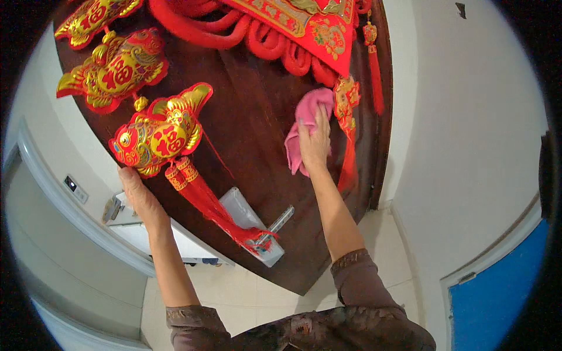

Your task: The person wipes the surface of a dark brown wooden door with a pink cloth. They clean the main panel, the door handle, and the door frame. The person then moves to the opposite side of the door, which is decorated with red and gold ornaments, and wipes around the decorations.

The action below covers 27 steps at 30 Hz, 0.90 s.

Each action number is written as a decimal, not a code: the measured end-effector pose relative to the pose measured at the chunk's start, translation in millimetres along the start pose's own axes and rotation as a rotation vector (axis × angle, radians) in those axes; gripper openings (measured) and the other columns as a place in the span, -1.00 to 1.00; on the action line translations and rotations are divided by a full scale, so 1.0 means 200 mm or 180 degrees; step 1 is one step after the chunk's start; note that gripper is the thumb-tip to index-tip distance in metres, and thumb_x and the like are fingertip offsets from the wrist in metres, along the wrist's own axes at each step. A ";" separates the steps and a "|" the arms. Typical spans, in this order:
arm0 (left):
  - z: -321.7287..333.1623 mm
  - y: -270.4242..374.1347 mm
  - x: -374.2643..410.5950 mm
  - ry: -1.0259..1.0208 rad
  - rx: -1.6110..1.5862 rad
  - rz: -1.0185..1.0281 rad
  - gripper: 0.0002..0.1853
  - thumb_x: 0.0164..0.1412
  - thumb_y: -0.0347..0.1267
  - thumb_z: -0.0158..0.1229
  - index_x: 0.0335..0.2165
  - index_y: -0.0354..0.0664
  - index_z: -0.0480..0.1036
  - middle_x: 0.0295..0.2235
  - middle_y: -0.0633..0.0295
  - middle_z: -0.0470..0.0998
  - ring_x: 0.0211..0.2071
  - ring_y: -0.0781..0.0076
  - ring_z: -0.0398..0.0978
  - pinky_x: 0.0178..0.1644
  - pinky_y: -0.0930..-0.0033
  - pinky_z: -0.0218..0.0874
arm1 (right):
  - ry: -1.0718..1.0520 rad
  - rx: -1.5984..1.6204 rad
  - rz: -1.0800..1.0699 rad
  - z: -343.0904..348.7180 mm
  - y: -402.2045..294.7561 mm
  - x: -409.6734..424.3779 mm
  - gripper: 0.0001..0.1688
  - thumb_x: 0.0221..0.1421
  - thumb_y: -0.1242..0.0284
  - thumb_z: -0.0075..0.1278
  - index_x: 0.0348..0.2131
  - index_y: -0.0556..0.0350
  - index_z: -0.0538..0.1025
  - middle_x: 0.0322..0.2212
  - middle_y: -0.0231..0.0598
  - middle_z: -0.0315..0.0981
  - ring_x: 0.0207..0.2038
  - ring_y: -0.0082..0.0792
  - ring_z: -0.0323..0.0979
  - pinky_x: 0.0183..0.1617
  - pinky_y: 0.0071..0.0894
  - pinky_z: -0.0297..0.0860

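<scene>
A dark brown wooden door (263, 131) fills the middle of the view. My right hand (315, 142) presses a pink cloth (307, 109) flat against it, fingers over the folds, just left of a small hanging ornament with a red tassel (347, 98). At the door's left edge my left hand (142, 195) grips the edge, thumb on the near face and the other fingers hidden behind. Right above that hand hangs a red and gold fish ornament (153, 136), whose red tassels (210, 206) fall across the door handle (281, 219) and its pale plate.
More fish ornaments (118, 72) hang at upper left, and a large red knotted decoration (298, 26) covers the upper door. Beyond the left edge are a white cabinet (184, 241) and a wall panel (75, 188). A white wall (461, 109) and a blue surface (496, 289) lie right.
</scene>
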<state>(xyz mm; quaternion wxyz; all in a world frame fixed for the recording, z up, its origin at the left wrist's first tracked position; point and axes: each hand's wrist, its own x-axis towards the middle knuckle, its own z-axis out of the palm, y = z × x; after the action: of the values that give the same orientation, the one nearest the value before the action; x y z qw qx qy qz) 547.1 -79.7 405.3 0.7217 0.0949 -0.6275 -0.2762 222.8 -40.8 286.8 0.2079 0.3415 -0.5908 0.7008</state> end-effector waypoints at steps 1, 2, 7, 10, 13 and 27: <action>0.00 0.00 0.00 -0.0006 -0.0027 -0.0012 -0.34 0.30 0.07 -0.16 0.06 -0.29 0.26 0.00 0.15 0.39 0.00 0.34 0.37 0.15 0.26 0.11 | 0.0026 -0.0006 0.0344 0.01 0.03 -0.06 -0.31 0.12 0.26 -0.08 0.18 0.16 0.19 0.21 -0.02 0.03 0.26 0.04 -0.02 0.29 -0.06 -0.02; 0.01 0.02 -0.02 -0.0089 -0.0122 -0.0129 -0.35 0.30 0.07 -0.16 0.06 -0.29 0.26 0.00 0.15 0.39 0.01 0.35 0.36 0.16 0.26 0.10 | 0.0023 0.0176 0.0638 0.00 0.06 -0.12 -0.31 0.14 0.22 -0.11 0.17 0.18 0.19 0.22 0.02 0.01 0.26 0.02 -0.03 0.28 -0.08 -0.04; -0.02 0.00 0.01 -0.0017 0.0121 0.0000 -0.33 0.30 0.08 -0.16 0.07 -0.29 0.25 0.01 0.14 0.37 0.03 0.35 0.34 0.17 0.27 0.08 | 0.0002 0.0254 -0.0113 -0.03 -0.10 -0.20 -0.36 -0.12 0.50 0.03 0.05 0.14 0.37 0.09 0.04 0.22 0.14 0.09 0.12 0.21 -0.05 0.05; 0.01 0.06 -0.01 -0.0002 -0.0038 -0.0087 -0.32 0.30 0.09 -0.18 0.07 -0.28 0.25 0.01 0.16 0.37 0.02 0.35 0.34 0.17 0.27 0.08 | -0.0149 0.0700 -0.1058 -0.04 -0.49 -0.13 -0.38 -0.27 0.61 0.04 -0.07 0.01 0.50 0.00 -0.14 0.31 0.07 -0.01 0.17 0.17 -0.14 0.13; 0.03 0.06 -0.01 -0.0059 0.0160 -0.0130 -0.32 0.30 0.10 -0.18 0.07 -0.29 0.25 0.01 0.15 0.38 0.01 0.33 0.35 0.16 0.26 0.09 | -0.0687 0.1052 -0.2134 -0.09 -0.63 -0.05 -0.38 -0.29 0.50 0.17 -0.08 -0.03 0.52 0.05 -0.11 0.22 0.07 0.01 0.17 0.16 -0.07 0.14; 0.05 0.14 0.00 0.0182 0.0430 -0.0003 -0.57 0.38 -0.10 -0.23 -0.11 -0.26 0.32 -0.16 0.27 0.36 -0.10 0.53 0.24 0.08 0.45 0.00 | -0.2155 0.0421 -0.2301 -0.34 -0.25 -0.34 -0.76 -0.19 0.33 0.18 -0.37 -0.30 0.63 -0.34 -0.30 0.27 -0.10 -0.15 0.29 -0.16 -0.24 0.40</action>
<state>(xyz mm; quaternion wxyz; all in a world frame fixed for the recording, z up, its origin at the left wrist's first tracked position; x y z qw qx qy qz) 544.7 -53.9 420.3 0.7312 0.1515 -0.6238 -0.2308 287.9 44.2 268.0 0.2119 0.7452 -0.4233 0.4696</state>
